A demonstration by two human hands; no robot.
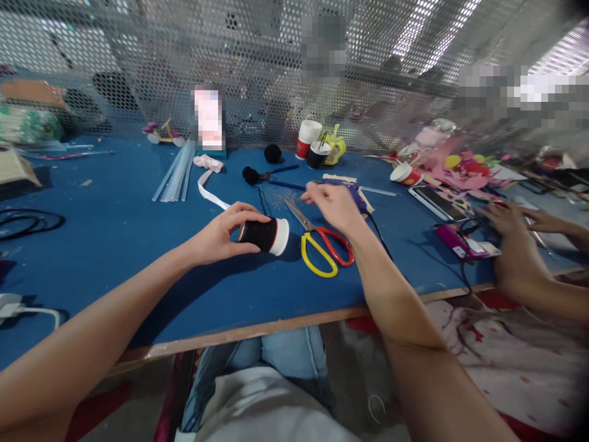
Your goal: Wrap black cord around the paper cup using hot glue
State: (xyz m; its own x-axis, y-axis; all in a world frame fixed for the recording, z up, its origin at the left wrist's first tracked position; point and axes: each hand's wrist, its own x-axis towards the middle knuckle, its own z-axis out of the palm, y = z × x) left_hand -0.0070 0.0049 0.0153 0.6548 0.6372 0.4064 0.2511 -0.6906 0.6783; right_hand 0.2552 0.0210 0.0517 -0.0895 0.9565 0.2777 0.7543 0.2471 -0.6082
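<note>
My left hand (230,233) is wrapped round a paper cup (280,237) lying on its side, its wall wound with black yarn (257,233) and its white rim facing right. A strand runs from the cup towards a small black yarn ball (251,175). To the right, my right hand (334,207) hovers above the table with its fingers pinched together; anything between them is too small to make out. Just below it lie scissors (313,228) with one yellow and one red handle. Partly behind that hand is a blue glue gun (354,191).
Pliers (280,177), another black ball (273,153), stacked paper cups (309,136) and clear glue sticks (177,172) lie on the blue table (184,301). White ribbon (211,195) trails behind my left hand. At right are a phone (437,204) and another person's hands (510,224).
</note>
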